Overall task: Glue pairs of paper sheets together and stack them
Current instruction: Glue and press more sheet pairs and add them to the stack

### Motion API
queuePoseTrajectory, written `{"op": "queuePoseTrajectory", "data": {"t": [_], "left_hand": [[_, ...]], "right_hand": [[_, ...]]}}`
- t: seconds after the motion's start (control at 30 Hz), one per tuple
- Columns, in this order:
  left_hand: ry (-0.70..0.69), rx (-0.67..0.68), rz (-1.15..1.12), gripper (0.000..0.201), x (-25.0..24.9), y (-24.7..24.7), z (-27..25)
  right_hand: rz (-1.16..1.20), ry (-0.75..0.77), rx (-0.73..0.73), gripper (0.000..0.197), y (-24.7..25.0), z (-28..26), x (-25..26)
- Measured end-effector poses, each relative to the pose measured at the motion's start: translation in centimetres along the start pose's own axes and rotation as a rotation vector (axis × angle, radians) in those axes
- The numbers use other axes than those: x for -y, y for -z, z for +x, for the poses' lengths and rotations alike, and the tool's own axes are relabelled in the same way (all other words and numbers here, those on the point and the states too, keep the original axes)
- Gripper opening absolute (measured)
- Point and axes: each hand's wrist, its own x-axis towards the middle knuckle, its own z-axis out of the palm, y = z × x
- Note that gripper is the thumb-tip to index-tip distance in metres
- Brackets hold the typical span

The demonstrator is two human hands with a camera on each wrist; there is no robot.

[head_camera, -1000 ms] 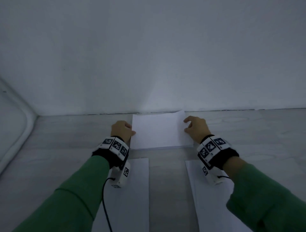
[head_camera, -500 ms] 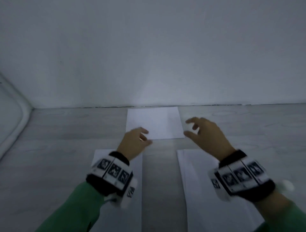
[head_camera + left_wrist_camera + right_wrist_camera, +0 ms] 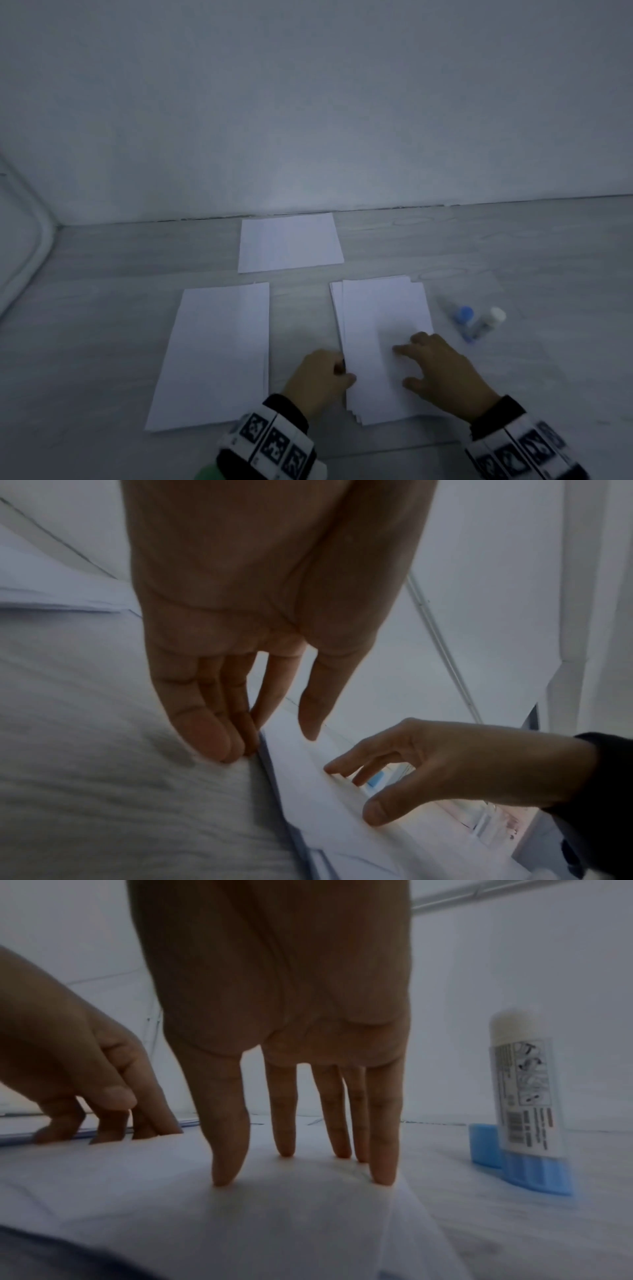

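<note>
The pale wood-grain desk [image 3: 102, 342] carries three paper stacks: left [image 3: 212, 356], right [image 3: 380, 342], far [image 3: 289, 241], plus a glue stick [image 3: 486, 323] beside its blue cap [image 3: 463, 316].

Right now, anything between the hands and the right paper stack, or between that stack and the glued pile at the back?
Nothing visible. The right hand rests its fingertips on the right paper stack; the left hand is at its left edge. Bare table separates it from the glued pile. The glue stick stands off to the right.

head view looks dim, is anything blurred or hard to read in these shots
Head view: dim, bluish, the glue stick and wrist markers smeared. Left wrist view: palm dark against the bright wall, table streaked with blur. Right wrist view: glue stick label soft, unreadable; faint shadow under the fingers on the paper stack.
</note>
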Motion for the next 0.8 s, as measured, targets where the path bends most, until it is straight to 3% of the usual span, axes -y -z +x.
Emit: {"op": "queuePoseTrajectory", "data": {"t": [0.3, 0.33, 0.4, 0.5, 0.7, 0.77, 0.8], "left_hand": [[-0.002, -0.063, 0.014, 0.043, -0.7, -0.9, -1.0], [-0.029, -0.088, 0.014, 0.039, -0.8, -0.9, -1.2], [-0.035, -0.134, -0.028, 0.009, -0.8, -1.0, -1.4], [0.0, -0.22, -0.13, 0.036, -0.8, -1.3, -1.5], [0.083, -0.286, -0.347, 0.046, -0.8, -2.0, -1.3], [0.087, -0.306, -0.362, 0.047, -0.7, -2.0, -1.3], [0.078, -0.316, -0.364, 0.044, -0.6, -1.8, -1.3]], "right_hand": [[-0.035, -0.008, 0.041, 0.055, 0.4, 0.9, -0.1], [-0.031, -0.008, 0.038, 0.055, 0.5, 1.0, -0.1], [-0.025, -0.009, 0.03, 0.055, 0.6, 1.0, -0.1], [-0.027, -0.009, 0.021, 0.055, 0.5, 0.9, -0.1], [-0.041, -0.016, -0.004, 0.054, 0.3, 0.4, -0.2], [-0.011, -0.003, -0.119, 0.05, 0.1, -0.2, 0.0], [0.026, 0.013, -0.261, 0.046, 0.1, -0.6, 0.2]]}}
